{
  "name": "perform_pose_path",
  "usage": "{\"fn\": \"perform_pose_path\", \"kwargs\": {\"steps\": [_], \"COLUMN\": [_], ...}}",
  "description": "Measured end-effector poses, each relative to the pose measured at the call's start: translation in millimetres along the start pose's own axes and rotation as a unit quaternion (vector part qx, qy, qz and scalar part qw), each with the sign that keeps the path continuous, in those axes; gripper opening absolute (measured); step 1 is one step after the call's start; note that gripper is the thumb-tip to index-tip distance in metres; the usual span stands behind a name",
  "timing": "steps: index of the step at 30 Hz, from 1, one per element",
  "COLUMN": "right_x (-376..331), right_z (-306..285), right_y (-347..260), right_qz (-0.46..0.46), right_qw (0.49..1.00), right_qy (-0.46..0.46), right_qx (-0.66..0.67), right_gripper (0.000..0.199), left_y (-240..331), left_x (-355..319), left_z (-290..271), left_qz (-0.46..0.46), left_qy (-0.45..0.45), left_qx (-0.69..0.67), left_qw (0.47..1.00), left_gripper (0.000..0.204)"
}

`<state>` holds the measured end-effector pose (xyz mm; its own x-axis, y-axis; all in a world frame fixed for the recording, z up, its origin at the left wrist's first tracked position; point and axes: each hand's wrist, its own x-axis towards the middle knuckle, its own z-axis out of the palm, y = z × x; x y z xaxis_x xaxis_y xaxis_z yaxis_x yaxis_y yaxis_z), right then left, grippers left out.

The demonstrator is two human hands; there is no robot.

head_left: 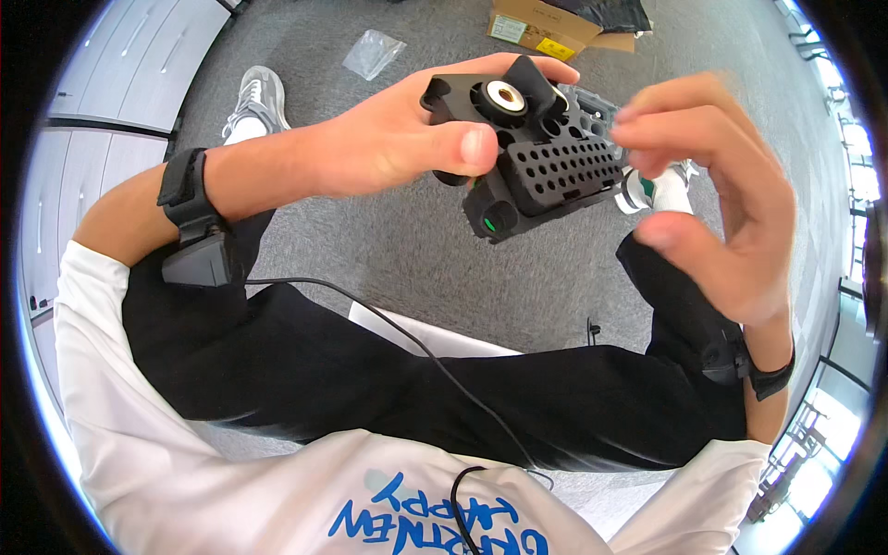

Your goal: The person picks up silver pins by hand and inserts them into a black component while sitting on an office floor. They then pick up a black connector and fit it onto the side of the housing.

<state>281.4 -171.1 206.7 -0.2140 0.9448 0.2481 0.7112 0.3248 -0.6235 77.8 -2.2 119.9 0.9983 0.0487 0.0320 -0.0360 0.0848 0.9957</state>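
My left hand [407, 129] grips a black plastic device [564, 171] in front of me, its thumb on the near side and its fingers behind. The device has a panel of round holes, a brass-coloured ring set in a round black mount, and a small green spot at its lower end. Close to the device's right end, my right hand [721, 185] is raised with thumb and fingers apart and nothing visible between them. Its fingertips are a little blurred. Behind the device, a grey and clear part [594, 106] shows only partly.
A clear plastic bag [374, 54] lies on the grey carpet [370, 240]. Farther off stands an open cardboard box [546, 28] with black material in it. Pale cabinets [102, 139] line the left side. A black cable [398, 319] runs from my left wristband [199, 227] across my lap.
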Motion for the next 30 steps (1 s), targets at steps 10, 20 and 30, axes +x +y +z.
{"fn": "perform_pose_path", "kwargs": {"steps": [10, 20, 30], "right_x": [-5.3, -7.8, 0.0], "right_z": [16.6, 1.3, 5.5], "right_y": [2.0, 12.6, -12.5], "right_qz": [-0.01, 0.026, 0.203], "right_qw": [1.0, 0.995, 0.967], "right_qy": [-0.012, -0.01, 0.048], "right_qx": [-0.026, 0.1, 0.146], "right_gripper": [0.042, 0.043, 0.075], "left_y": [-3.7, -8.3, -6.8], "left_x": [4.2, 3.2, -1.8], "left_z": [5.5, 4.5, 3.4], "left_qz": [0.002, 0.08, 0.066], "left_qy": [-0.019, -0.009, 0.015], "left_qx": [-0.017, -0.002, -0.005], "left_qw": [1.0, 0.997, 0.998], "left_gripper": [0.125, 0.095, 0.093]}}
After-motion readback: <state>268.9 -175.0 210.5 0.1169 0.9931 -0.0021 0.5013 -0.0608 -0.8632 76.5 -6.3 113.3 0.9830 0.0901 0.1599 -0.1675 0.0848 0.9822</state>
